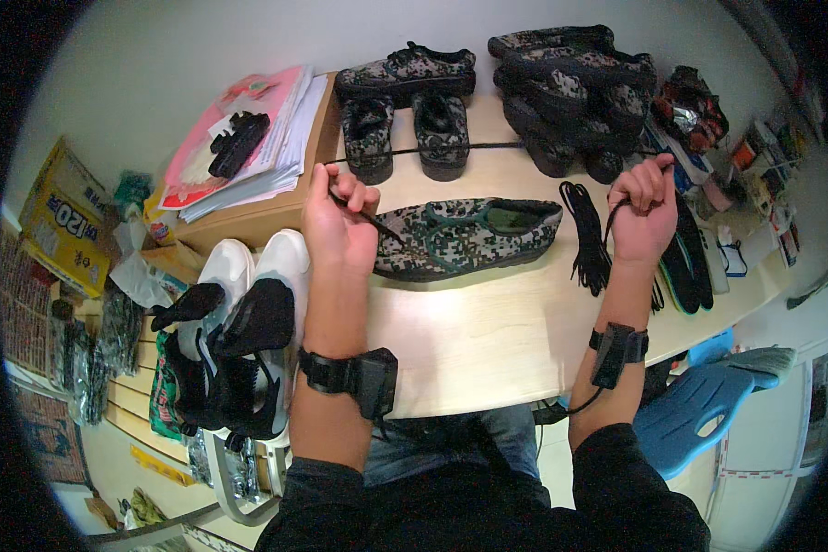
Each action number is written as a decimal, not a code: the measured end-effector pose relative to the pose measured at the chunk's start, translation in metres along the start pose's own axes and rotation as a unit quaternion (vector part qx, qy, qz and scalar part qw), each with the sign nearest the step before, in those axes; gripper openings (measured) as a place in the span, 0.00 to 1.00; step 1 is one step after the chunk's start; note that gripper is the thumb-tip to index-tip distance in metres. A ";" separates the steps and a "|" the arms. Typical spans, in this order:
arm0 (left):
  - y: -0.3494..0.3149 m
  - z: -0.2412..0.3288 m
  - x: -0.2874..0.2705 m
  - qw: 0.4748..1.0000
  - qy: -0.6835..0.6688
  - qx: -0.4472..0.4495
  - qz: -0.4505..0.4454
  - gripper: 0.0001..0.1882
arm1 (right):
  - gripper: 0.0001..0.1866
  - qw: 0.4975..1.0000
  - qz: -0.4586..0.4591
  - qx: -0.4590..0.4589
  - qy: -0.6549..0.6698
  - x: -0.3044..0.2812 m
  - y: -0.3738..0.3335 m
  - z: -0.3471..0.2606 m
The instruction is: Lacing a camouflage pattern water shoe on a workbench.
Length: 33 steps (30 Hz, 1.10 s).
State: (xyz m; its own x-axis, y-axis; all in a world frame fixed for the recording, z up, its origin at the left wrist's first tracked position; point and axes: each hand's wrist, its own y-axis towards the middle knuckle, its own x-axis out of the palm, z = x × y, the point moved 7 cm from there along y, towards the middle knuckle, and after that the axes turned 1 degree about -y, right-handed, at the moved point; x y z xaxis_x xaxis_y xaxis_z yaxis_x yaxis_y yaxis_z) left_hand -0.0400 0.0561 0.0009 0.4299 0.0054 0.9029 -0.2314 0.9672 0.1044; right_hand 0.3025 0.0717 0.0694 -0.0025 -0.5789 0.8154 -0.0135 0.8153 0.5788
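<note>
A black shoelace [492, 145] is stretched nearly straight between my two raised hands. My left hand [342, 219] pinches one end of it, and a dark strand hangs from its fingers toward the toe of a camouflage shoe [460, 239]. That shoe lies on the table with its toe to the left and its green-lined opening to the right. My right hand [642, 210] is closed on the lace's other end, fingers curled, with a loop of lace hanging below. Just left of that hand lies a bundle of black laces [586, 244].
More camouflage shoes [575, 83] are piled at the back of the table [469, 345]. Papers [290, 138] on a cardboard box stand back left, white shoes [281, 262] at the left edge. Insoles [685, 267] lie at the right, above a blue plastic chair [695, 409].
</note>
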 end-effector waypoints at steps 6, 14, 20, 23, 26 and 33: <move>0.000 -0.002 -0.006 0.994 0.052 0.019 0.091 0.13 | 0.14 0.481 0.120 0.180 -0.850 -0.044 -0.013 0.043; -0.005 -0.019 0.026 0.997 0.030 -0.028 -0.058 0.11 | 0.16 0.542 -0.148 0.083 -0.823 0.010 -0.039 0.134; -0.031 -0.047 0.065 0.971 0.123 -0.121 -0.167 0.12 | 0.16 0.562 -0.140 0.066 -0.812 0.021 -0.055 0.160; -0.033 -0.054 0.063 0.959 0.145 -0.132 -0.207 0.15 | 0.14 0.619 -0.092 0.100 -0.774 0.008 -0.054 0.160; -0.037 -0.059 0.068 0.946 0.189 -0.133 -0.228 0.17 | 0.11 0.708 -0.026 0.145 -0.691 -0.002 -0.054 0.157; -0.037 -0.054 0.068 0.959 0.163 -0.113 -0.201 0.18 | 0.07 0.739 -0.015 0.168 -0.652 0.003 -0.052 0.151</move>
State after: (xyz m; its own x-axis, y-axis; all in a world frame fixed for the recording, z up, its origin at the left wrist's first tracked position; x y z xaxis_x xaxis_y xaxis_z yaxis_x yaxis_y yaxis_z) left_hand 0.0449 0.0344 0.0363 0.7032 -0.3364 0.6264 0.1896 0.9378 0.2907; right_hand 0.1526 0.0266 0.0403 -0.9560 -0.2921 -0.0277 -0.2800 0.8803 0.3829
